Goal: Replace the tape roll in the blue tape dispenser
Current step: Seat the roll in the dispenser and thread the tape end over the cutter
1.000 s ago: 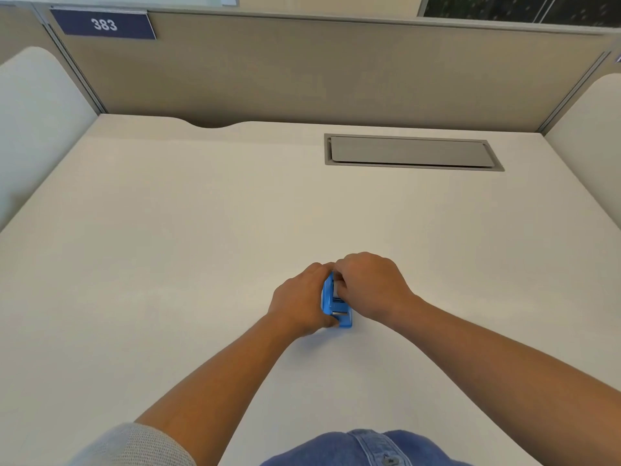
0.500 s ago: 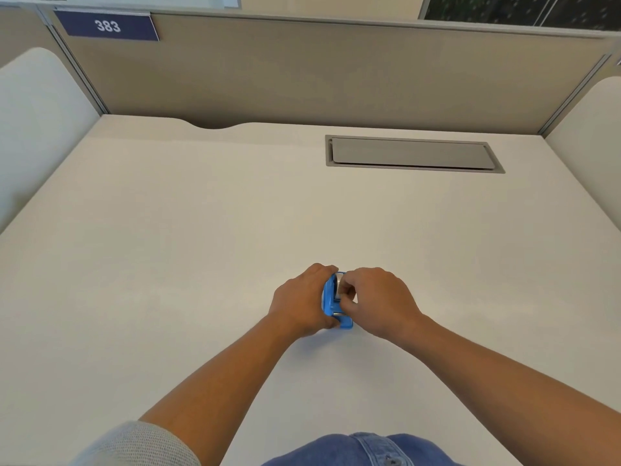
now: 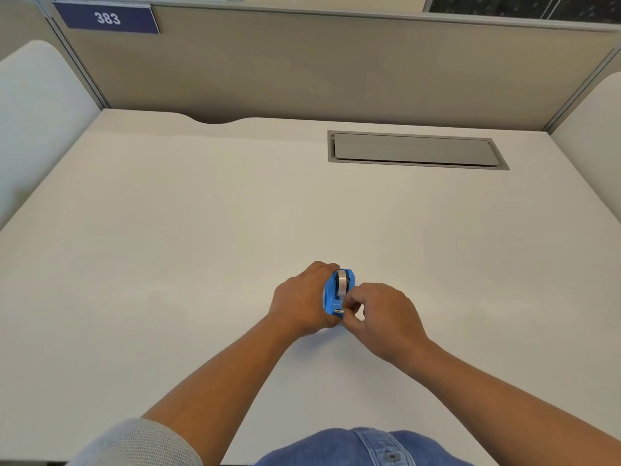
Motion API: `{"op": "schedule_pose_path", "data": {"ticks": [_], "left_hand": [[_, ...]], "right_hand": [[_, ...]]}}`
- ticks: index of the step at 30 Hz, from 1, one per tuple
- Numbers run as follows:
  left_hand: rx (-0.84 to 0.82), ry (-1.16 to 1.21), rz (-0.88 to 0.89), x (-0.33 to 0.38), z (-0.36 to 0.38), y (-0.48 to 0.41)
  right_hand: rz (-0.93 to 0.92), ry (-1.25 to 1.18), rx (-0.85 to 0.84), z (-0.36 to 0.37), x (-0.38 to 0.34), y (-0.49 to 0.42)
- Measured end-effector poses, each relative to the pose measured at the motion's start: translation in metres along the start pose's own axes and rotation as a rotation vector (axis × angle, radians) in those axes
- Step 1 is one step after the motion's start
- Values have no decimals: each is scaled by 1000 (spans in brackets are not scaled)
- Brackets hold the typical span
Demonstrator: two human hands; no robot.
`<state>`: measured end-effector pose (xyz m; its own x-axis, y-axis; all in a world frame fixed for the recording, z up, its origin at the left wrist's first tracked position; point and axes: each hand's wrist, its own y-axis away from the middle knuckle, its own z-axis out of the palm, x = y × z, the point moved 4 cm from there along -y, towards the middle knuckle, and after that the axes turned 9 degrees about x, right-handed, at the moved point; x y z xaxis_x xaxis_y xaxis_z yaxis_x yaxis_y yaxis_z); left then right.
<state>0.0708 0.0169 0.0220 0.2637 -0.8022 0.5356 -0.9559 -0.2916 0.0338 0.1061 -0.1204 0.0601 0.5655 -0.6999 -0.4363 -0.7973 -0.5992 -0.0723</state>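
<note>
A small blue tape dispenser (image 3: 332, 290) stands on the white desk (image 3: 168, 247) near the front middle. A roll of pale tape (image 3: 342, 284) sits in its slot, showing on top. My left hand (image 3: 299, 301) wraps the dispenser's left side and holds it. My right hand (image 3: 379, 314) is at the dispenser's near right end, with thumb and fingers pinched by the metal cutter end (image 3: 338, 311). Whether a tape end lies between those fingers is too small to tell.
A grey cable hatch (image 3: 416, 150) is set flush into the desk at the back right. Beige partition walls (image 3: 302, 68) close the back and sides, with a blue "383" plate (image 3: 107, 18) at top left.
My right hand has slid back from on top of the dispenser toward its near end, uncovering the tape roll. My left hand has kept its hold.
</note>
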Motion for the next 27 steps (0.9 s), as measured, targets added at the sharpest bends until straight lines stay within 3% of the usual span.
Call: {"op": "schedule_pose_path", "data": {"ticks": [10, 27], "left_hand": [[-31, -124, 92, -6, -3, -5], [2, -129, 67, -5, -3, -5]], "right_hand": [[19, -11, 18, 4, -1, 10], [-110, 104, 108, 18, -3, 30]]}}
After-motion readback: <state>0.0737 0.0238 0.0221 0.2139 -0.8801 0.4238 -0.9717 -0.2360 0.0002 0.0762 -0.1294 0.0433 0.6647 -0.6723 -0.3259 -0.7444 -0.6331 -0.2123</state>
